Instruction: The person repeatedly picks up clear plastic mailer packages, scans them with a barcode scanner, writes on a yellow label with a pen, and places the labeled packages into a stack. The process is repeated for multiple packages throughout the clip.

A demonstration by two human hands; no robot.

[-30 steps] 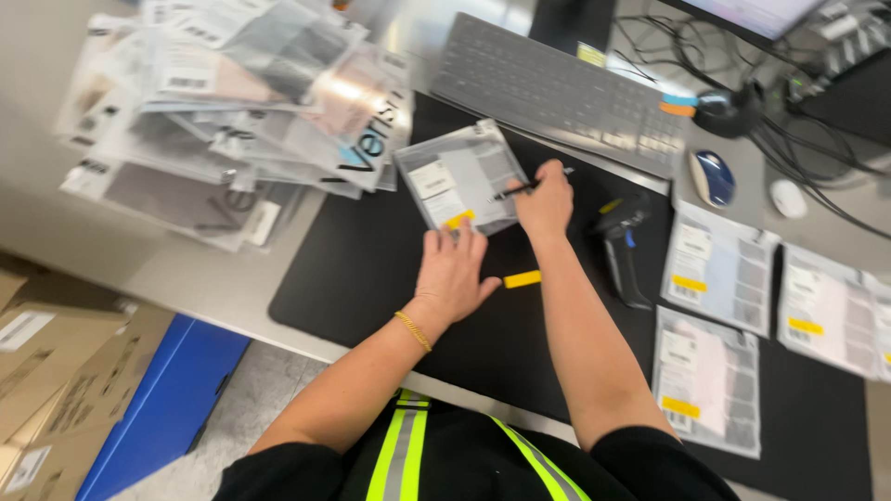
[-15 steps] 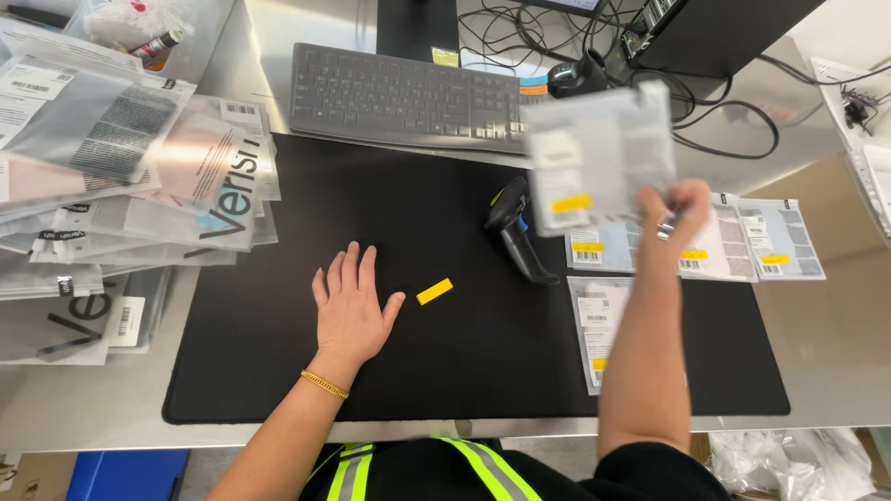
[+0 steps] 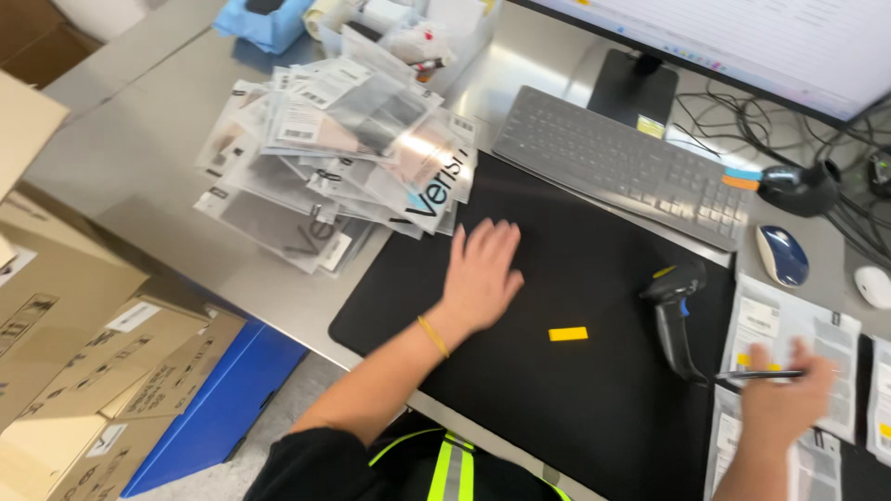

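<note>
grey keyboard is set behind black mat; handheld scanner & yellow tag are laid on it; blue mouse is seen nearby, cardboard boxes below.

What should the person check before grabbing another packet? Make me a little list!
1. Left hand empty, flat on the black mat: ok.
2. Right hand free: not ok, it holds a pen.
3. Packet pile close to the left hand: ok.
4. Scanner lying on the mat: ok.
5. Yellow sticker lying loose on the mat: not ok.
</note>
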